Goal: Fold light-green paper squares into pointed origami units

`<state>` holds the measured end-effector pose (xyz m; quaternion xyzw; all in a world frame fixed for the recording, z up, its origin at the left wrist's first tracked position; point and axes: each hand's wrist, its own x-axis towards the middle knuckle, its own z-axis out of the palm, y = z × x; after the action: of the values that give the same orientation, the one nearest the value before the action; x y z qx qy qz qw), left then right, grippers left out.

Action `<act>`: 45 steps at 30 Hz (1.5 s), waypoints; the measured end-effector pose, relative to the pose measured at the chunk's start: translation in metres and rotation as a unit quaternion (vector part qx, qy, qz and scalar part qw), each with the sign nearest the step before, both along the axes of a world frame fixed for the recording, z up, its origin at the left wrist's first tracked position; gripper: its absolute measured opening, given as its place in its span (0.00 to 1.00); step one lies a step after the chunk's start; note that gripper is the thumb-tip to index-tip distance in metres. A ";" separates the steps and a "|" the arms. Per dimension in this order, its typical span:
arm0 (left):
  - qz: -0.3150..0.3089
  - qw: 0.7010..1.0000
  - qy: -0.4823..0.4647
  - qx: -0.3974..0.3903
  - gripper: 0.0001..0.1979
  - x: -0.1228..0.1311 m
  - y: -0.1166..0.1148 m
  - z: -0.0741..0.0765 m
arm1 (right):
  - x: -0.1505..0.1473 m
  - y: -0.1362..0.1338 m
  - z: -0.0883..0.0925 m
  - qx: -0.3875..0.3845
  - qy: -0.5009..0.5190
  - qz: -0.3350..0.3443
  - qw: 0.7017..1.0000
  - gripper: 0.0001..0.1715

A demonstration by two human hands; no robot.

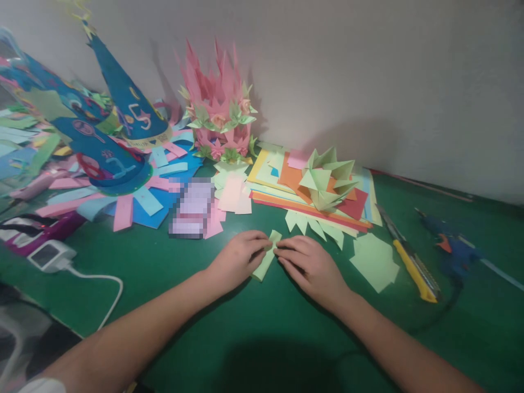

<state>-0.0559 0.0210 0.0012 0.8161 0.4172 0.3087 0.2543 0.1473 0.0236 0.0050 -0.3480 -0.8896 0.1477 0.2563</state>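
Note:
A narrow folded piece of light green paper [267, 263] lies on the green table in front of me. My left hand [237, 259] is closed on its left side, with the fingertips pressed on the paper. From the other side, my right hand [313, 267] meets it with bent fingers held together, the tips on its right edge. Just beyond are pointed green paper cutouts [317, 225]. To the right of my right hand lies a small stack of green paper squares [374, 262].
Stacked coloured paper [266, 188] carries a folded green paper crown [327, 180]. A pink paper crown [221, 103] and blue cone hats [126, 98] stand behind. A yellow cutter [413, 267] and blue glue gun [450, 245] lie right. A white charger [51, 255] is plugged in left.

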 end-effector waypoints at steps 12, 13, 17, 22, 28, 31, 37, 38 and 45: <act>-0.024 0.999 0.040 0.024 0.10 -0.001 0.001 0.002 | 0.003 0.000 0.007 0.092 -0.064 0.132 0.985 0.12; -0.028 0.999 0.040 0.020 0.10 -0.002 0.001 0.003 | 0.002 0.000 0.008 0.088 -0.062 0.142 0.984 0.12; -0.045 0.998 0.038 0.007 0.10 -0.003 0.003 0.005 | 0.000 -0.003 0.010 0.068 -0.061 0.166 0.982 0.12; -0.089 0.992 0.094 -0.010 0.11 -0.012 0.007 0.012 | -0.001 -0.005 0.009 0.053 -0.079 0.175 0.980 0.13; -0.106 0.979 0.162 -0.066 0.17 -0.026 0.008 0.023 | -0.003 -0.005 0.012 0.041 -0.139 0.190 0.971 0.17; -0.131 0.973 0.172 -0.084 0.20 -0.031 0.007 0.027 | -0.003 -0.004 0.013 0.028 -0.153 0.189 0.970 0.18; -0.142 0.967 0.187 -0.096 0.23 -0.032 0.006 0.032 | -0.003 -0.005 0.015 0.017 -0.153 0.186 0.970 0.18; -0.139 0.967 0.189 -0.096 0.23 -0.032 0.006 0.033 | -0.003 -0.005 0.015 0.017 -0.151 0.187 0.971 0.18; -0.116 0.971 0.190 -0.089 0.24 -0.029 0.001 0.032 | -0.001 -0.004 0.010 0.046 -0.137 0.176 0.974 0.17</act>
<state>-0.0845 0.0224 0.0330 0.8765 0.3866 0.0777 0.2761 0.1466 0.0199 0.0154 -0.1905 -0.9695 0.1005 0.1171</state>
